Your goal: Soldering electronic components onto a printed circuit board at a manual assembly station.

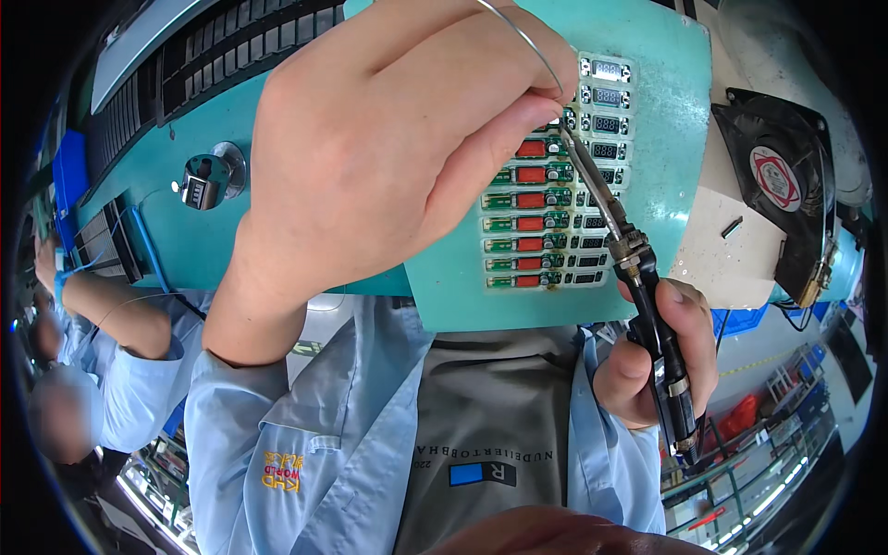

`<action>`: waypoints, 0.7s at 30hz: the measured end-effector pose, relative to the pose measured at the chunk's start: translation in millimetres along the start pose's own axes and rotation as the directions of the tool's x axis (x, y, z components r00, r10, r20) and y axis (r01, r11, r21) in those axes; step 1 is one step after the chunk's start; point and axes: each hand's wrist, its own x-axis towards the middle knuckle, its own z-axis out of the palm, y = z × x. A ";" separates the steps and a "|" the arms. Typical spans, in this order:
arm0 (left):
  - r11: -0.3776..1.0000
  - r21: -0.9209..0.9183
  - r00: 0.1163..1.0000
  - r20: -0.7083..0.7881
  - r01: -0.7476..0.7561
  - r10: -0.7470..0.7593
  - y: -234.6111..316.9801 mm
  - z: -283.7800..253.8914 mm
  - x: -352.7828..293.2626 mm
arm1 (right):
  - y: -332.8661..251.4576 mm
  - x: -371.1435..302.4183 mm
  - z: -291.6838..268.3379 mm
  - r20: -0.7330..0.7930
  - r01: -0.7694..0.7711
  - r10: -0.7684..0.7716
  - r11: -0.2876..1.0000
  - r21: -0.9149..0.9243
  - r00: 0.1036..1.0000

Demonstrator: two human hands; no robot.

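Observation:
My left hand [388, 148] is closed in a pinch on a thin solder wire [529, 39], which curves over the fingers toward the boards. In my right hand [680, 347] is a soldering iron [652, 314], gripped by its black handle. The iron's tip reaches up to the fingertips of my left hand, over a row of small circuit boards [530, 197]. These green boards carry red parts and lie in columns beside small black display modules [592, 222]. They sit on a light green sheet [444, 301]. My left hand hides the upper left boards.
A chrome hand counter [203, 180] stands on the green mat at the left, near black slotted trays [231, 55]. A black fan [772, 176] is at the right, with a small dark piece [732, 228] beside it. Another person's arm [129, 319] shows at far left.

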 end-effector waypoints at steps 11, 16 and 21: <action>1.000 0.011 0.999 0.037 -0.011 0.011 -0.1 -0.2 0.0 | -7.1 6.8 -7.0 0.035 -0.059 0.059 0.998 0.011 0.998; 1.000 0.010 0.998 0.056 -0.015 0.014 -1.7 0.2 0.1 | -7.8 11.7 -9.1 0.061 -0.053 0.052 0.998 0.013 0.997; 1.000 0.011 0.997 0.078 -0.013 0.012 -3.4 1.1 -0.5 | -10.0 16.3 -13.3 0.112 -0.042 0.043 0.999 -0.012 0.993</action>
